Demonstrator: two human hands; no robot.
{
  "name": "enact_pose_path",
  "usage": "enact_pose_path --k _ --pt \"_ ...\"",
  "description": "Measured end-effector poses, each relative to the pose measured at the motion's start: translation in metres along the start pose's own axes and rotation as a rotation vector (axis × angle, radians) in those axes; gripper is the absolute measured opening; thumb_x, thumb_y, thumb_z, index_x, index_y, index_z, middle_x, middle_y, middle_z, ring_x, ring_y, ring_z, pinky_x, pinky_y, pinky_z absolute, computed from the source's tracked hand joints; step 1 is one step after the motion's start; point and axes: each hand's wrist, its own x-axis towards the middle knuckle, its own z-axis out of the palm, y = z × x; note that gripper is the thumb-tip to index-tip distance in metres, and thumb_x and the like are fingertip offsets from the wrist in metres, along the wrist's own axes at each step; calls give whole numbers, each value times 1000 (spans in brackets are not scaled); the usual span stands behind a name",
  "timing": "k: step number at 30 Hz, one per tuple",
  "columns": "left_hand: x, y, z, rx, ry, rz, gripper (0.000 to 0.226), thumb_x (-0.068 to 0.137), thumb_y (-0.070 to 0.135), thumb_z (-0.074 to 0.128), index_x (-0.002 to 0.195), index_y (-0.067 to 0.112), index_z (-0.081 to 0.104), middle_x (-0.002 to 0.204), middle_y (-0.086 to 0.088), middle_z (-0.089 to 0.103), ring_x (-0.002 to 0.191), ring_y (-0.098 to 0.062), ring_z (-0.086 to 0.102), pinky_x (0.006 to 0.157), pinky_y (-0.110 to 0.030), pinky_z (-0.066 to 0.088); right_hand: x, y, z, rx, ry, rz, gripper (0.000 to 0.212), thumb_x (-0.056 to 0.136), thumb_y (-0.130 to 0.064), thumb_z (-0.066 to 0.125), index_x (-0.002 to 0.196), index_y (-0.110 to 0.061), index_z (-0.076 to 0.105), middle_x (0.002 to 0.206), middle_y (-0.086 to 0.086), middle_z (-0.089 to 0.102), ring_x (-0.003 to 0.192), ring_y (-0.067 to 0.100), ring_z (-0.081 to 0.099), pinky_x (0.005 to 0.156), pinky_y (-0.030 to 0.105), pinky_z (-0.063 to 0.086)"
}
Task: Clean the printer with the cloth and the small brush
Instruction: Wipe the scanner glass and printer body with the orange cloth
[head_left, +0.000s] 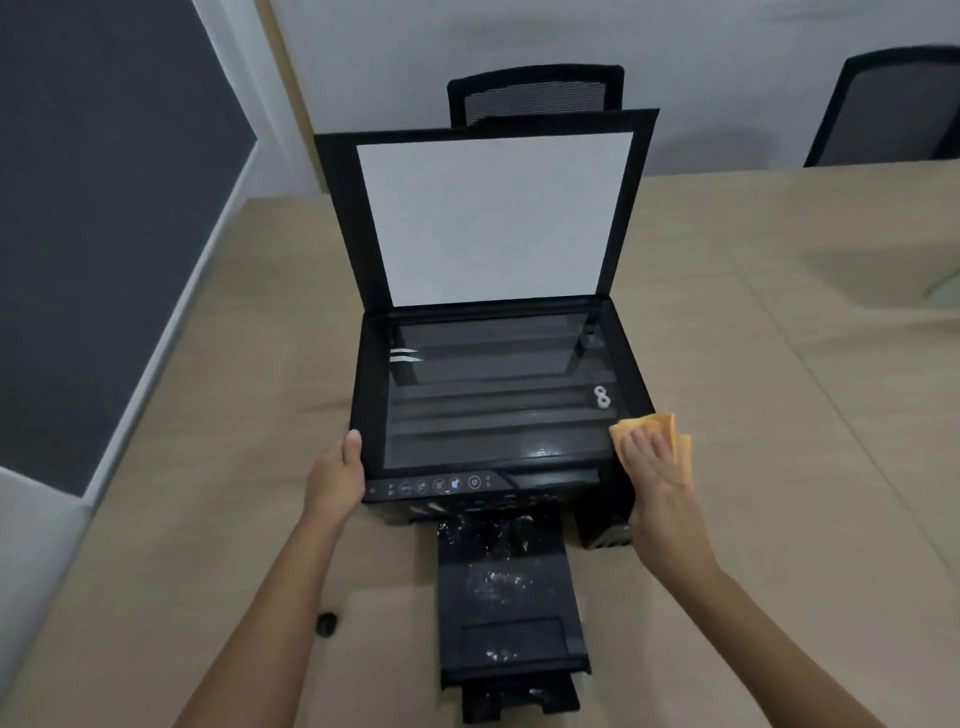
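A black printer (498, 395) sits on the table with its scanner lid (488, 218) raised upright, white backing facing me. The glass bed lies bare. My left hand (337, 480) grips the printer's front left corner, thumb on top. My right hand (654, 467) presses an orange cloth (670, 428) flat against the printer's front right corner. The output tray (509, 608) sticks out toward me, speckled with white dust. No small brush is in view.
The beige table (779, 338) stretches right and left of the printer. A small black knob (327, 622) lies on the table by my left forearm. Two black mesh chairs (535, 93) stand behind the table against the white wall.
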Motion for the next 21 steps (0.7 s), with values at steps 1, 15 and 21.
enact_pose_path --k 1,15,21 --pt "1 0 -1 0 -9 -15 53 103 36 25 127 2 57 129 -25 60 119 -41 55 94 -43 42 -6 -15 12 43 12 4 72 75 26 44 142 -1 38 153 16 32 147 32 17 120 36 11" --pt "6 -8 -15 -38 -138 0 50 103 34 28 129 3 57 132 -22 59 123 -37 53 104 -46 41 -54 -139 82 5 -241 -529 74 73 17 53 143 2 34 153 19 30 144 36 24 115 25 -17" --pt "19 -12 -14 -10 -200 5 50 102 35 31 128 2 58 133 -24 58 123 -39 53 105 -47 41 -44 -103 60 -82 -225 -455 75 76 18 52 145 -3 32 155 16 27 146 34 18 117 45 -3"
